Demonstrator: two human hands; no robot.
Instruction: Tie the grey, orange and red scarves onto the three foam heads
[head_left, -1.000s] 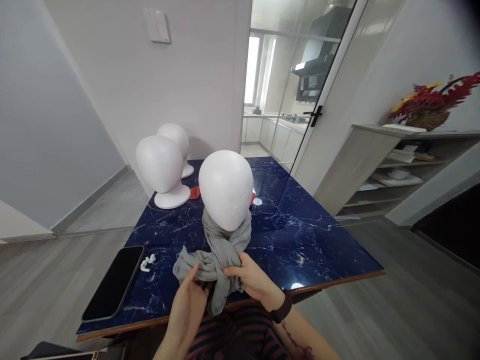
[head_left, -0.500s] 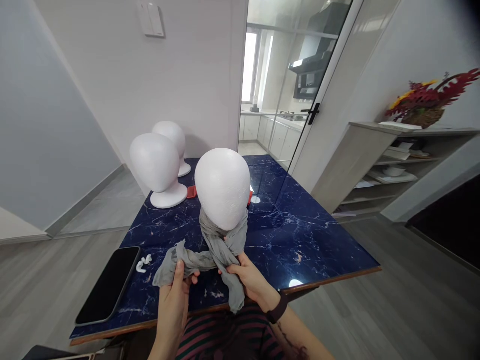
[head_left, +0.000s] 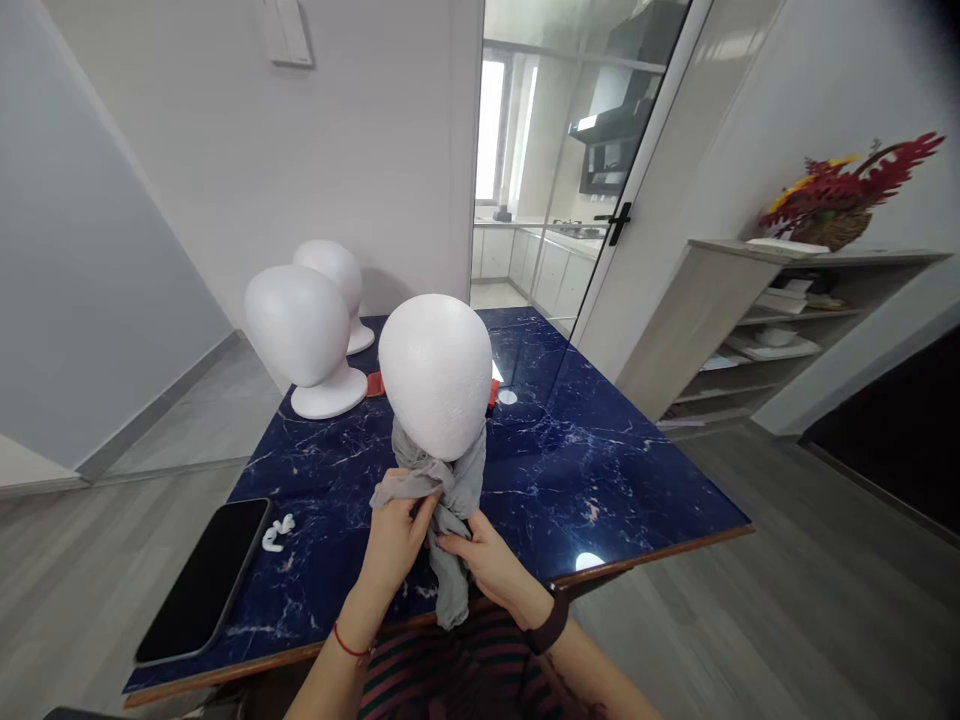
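A white foam mannequin head [head_left: 435, 370] stands in front of me on the table, its neck wrapped in a grey scarf [head_left: 471, 470]. My left hand [head_left: 396, 530] pinches one end of the scarf close below the chin, folding it across the front. Lower down and to the right, my right hand [head_left: 491, 560] is closed on the other end, which hangs toward the table's near edge. The fingertips of both hands are partly covered by the cloth, and the crossing of the two ends is partly behind my left fingers.
Two more white foam heads [head_left: 300, 325] stand at the back left. A phone [head_left: 206, 580] and white earbuds [head_left: 279, 532] lie at the left on the blue marbled table [head_left: 585, 450]. Something red [head_left: 375, 384] shows behind the scarfed head. A shelf unit [head_left: 675, 330] is on the right.
My left hand has moved up and right, bringing its scarf end from the left side in across the front under the chin. My right hand stays low on the hanging end.
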